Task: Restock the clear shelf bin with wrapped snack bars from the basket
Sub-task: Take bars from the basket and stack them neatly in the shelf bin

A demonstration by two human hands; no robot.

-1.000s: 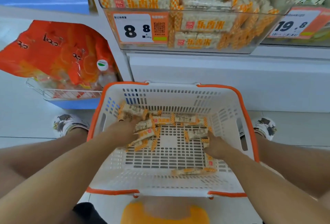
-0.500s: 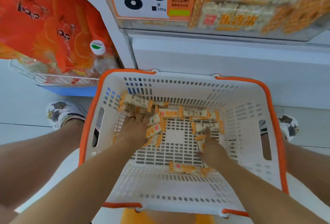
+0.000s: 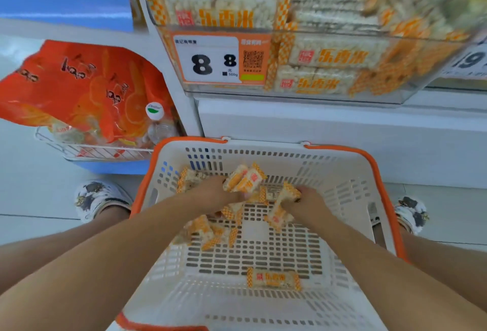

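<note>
White shelving fills the wall ahead of you, and the clear shelf bin (image 3: 303,72) sits on it at the top, stacked with wrapped snack bars behind a price tag (image 3: 208,60) reading 8.8. Pale floor tiles (image 3: 34,180) spread below, with a wire rack of orange bags (image 3: 84,93) off to your left and your patterned shoes on either side. Between your knees stands the basket (image 3: 350,188), white slotted plastic with an orange rim, just in front of the shelf base.

Both your forearms reach down into it. Your left hand (image 3: 210,195) is curled round a small bunch of bars (image 3: 243,179), lifted a little above the basket floor. Your right hand (image 3: 307,200) pinches another bar (image 3: 280,205), which hangs tilted from your fingers.

Loose bars (image 3: 205,232) lie scattered on the basket floor under your left wrist, more sit against the far wall, and a single bar (image 3: 274,279) lies flat near the front, well apart from the others. Each bar is pale and grainy inside a clear wrapper with orange checkered ends and orange print.
</note>
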